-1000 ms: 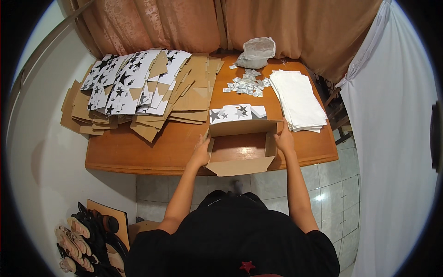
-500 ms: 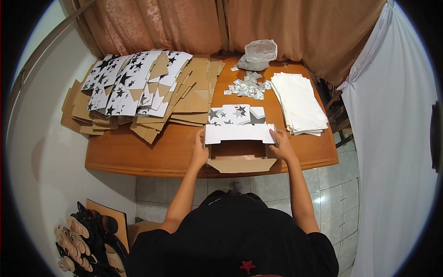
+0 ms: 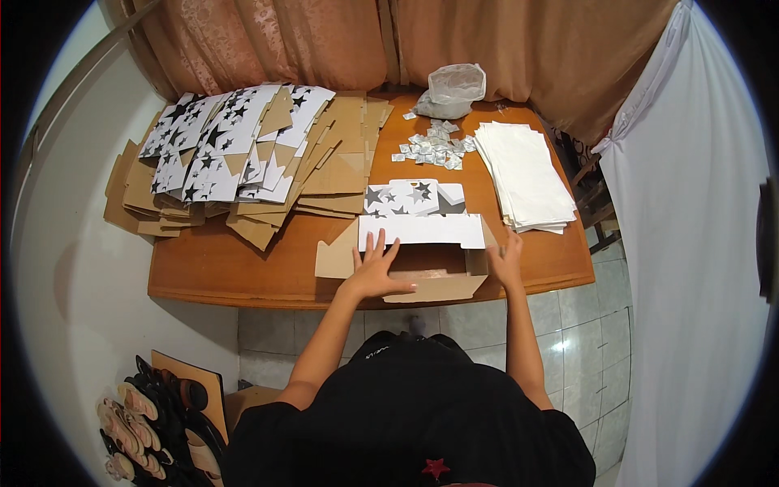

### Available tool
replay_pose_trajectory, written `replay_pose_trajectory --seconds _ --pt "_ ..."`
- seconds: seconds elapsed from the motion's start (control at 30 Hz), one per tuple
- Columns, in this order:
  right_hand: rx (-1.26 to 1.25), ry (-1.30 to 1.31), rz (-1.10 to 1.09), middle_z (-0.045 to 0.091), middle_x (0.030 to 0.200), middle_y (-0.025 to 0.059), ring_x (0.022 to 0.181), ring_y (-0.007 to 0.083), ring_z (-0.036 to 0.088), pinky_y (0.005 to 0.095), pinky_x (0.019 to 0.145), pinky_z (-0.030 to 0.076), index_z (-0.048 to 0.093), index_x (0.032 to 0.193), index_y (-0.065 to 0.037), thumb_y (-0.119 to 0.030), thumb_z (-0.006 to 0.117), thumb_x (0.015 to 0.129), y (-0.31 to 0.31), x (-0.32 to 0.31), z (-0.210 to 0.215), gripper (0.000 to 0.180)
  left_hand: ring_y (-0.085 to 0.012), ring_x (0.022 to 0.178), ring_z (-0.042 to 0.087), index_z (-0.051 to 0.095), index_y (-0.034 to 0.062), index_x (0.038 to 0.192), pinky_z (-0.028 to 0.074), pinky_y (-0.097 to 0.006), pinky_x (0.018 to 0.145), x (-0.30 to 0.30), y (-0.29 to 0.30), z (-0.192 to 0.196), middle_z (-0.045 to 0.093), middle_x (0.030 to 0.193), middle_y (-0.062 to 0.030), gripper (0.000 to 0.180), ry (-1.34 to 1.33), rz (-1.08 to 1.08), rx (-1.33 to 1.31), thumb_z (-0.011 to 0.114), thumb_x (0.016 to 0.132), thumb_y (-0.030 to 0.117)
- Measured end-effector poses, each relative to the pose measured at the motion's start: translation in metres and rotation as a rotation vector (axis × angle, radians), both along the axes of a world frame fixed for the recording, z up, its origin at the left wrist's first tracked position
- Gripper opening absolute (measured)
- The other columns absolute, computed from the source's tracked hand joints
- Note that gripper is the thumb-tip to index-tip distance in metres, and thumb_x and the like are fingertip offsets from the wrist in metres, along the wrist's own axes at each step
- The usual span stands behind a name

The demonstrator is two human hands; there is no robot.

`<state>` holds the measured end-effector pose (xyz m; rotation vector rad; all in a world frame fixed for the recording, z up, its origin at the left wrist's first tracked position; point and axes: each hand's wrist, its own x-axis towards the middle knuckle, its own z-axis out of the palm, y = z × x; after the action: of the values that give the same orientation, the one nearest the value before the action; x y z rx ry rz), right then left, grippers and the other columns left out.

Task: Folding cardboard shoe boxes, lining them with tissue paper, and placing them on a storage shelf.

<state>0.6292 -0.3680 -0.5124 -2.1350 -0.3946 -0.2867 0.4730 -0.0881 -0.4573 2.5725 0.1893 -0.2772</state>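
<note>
A half-folded cardboard box (image 3: pixel 434 288), brown inside with a white outer face, lies by the table's near edge. A white panel (image 3: pixel 422 230) stands across its far side, and star-printed white card (image 3: pixel 402 197) shows beyond it. My left hand (image 3: pixel 375 272) is open, fingers spread over the box's left side, where a brown side flap (image 3: pixel 334 253) sticks out. At the box's right side my right hand (image 3: pixel 505 261) is partly closed, thumb and fingers at the edge of the right flap; the fingertips are slightly blurred.
A wide pile of flat star-printed cardboard (image 3: pixel 235 146) covers the table's left. Small silvery packets (image 3: pixel 434 148) lie scattered below a clear plastic bag (image 3: pixel 453 91). A stack of white sheets (image 3: pixel 526 178) sits on the right. Shoes (image 3: pixel 154 422) stand at lower left.
The box's left side flap has swung outward to the left. My left hand has moved from the side onto the box with fingers spread. My right hand has shifted slightly right.
</note>
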Motion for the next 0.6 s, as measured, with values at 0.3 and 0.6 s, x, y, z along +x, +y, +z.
replay_pose_trajectory --seconds 0.3,0.6 --pt "0.727 0.657 0.077 0.062 0.096 0.0074 0.091 0.0159 0.057 0.029 0.079 0.044 0.061 0.1 -0.004 -0.038 0.042 0.092 -0.041 0.006 0.016 0.04 -0.0435 0.133 -0.012 0.015 0.0123 0.143 -0.009 -0.062 0.1 -0.002 -0.012 -0.011 -0.009 0.146 -0.0239 0.13 0.044 -0.059 0.159 0.063 0.042 0.078" --pt "0.018 0.076 0.192 0.037 0.127 0.0222 0.118 0.0379 0.037 0.0444 0.095 0.035 0.051 0.114 -0.005 -0.019 0.076 0.064 0.046 -0.002 0.02 0.057 -0.0445 0.132 -0.016 0.032 0.0137 0.138 -0.008 -0.062 0.1 -0.003 -0.017 -0.003 -0.009 0.146 -0.0253 0.115 0.03 -0.053 0.146 0.066 0.045 0.072"
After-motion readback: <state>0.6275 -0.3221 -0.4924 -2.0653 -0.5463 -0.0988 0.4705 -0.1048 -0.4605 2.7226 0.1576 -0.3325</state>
